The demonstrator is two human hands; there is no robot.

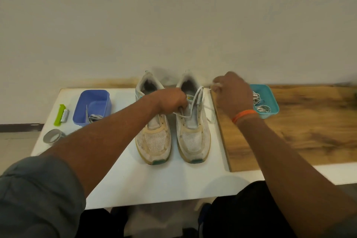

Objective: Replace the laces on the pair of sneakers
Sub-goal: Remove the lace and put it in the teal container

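Two worn white sneakers [172, 121] stand side by side on the white surface [119, 170], toes toward the person. The left hand [171, 100] closes its grip on the right-side shoe's tongue; the right hand [231, 92] pinches the white lace [198, 95] end, pulled up beside the teal tray [270, 100].

I am seeing the pair of worn white mesh sneakers standing side by side on the white counter [135, 183], toes pointing toward me, soles yellowed with teal patches at the tips. The left sneaker [153, 141] is sitting with no lace showing over its tongue. The right sneaker [193, 137] is carrying a white lace [197, 96] running loosely up from its eyelets, one end trailing down its right side. More laces are lying in the blue tub [92, 100] and the teal tub [270, 92].
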